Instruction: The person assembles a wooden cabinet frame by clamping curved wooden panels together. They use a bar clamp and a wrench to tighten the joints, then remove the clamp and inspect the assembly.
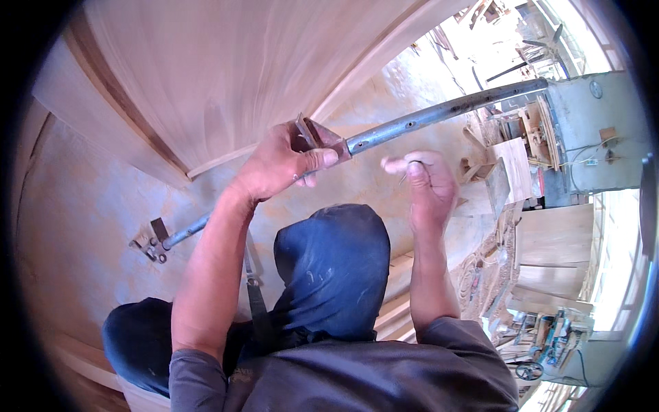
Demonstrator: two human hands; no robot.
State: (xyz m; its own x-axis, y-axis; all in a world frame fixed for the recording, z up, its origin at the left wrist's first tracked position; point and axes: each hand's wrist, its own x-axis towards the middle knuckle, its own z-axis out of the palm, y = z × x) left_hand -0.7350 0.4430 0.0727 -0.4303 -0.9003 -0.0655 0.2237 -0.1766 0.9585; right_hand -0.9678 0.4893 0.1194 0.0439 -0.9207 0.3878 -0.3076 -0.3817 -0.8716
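A long grey metal pipe (439,112) with holes along it, seemingly a pipe clamp, runs slantwise across the view. My left hand (278,161) is closed around its rusty sliding jaw (326,139), the thumb pressed along the near side. At the pipe's lower left end sits a metal end fitting (152,242) with a screw and plate. My right hand (429,182) is beside the pipe, apart from it, with the thumb against curled, slightly blurred fingers. Something thin and dark shows at its fingertips, too small to name.
A large pale wooden panel (226,69) with framed edges stands ahead. My knee (336,268) in dark blue trousers is below the pipe. Wood offcuts (539,134), a grey-green wall (600,137) and a pile of tools (549,340) are at the right.
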